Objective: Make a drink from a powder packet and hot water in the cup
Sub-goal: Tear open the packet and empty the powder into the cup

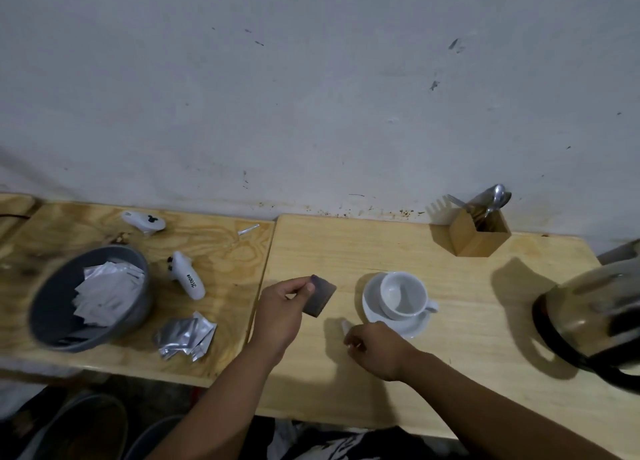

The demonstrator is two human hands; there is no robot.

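My left hand (282,312) pinches a small dark powder packet (320,297) above the wooden table, left of the cup. The white cup (403,295) is empty and leans on its white saucer (414,326) with the handle pointing right. My right hand (375,347) is closed just in front of the saucer, with a small pale scrap (345,326) sticking out of its fingers; I cannot tell what the scrap is. A dark glass kettle (594,321) stands at the right edge, blurred.
A grey bowl (48,307) of white packets sits on the left table, with several silver packets (187,335) beside it and two white controllers (188,279). A wooden holder (479,236) with spoons and forks stands at the back by the wall.
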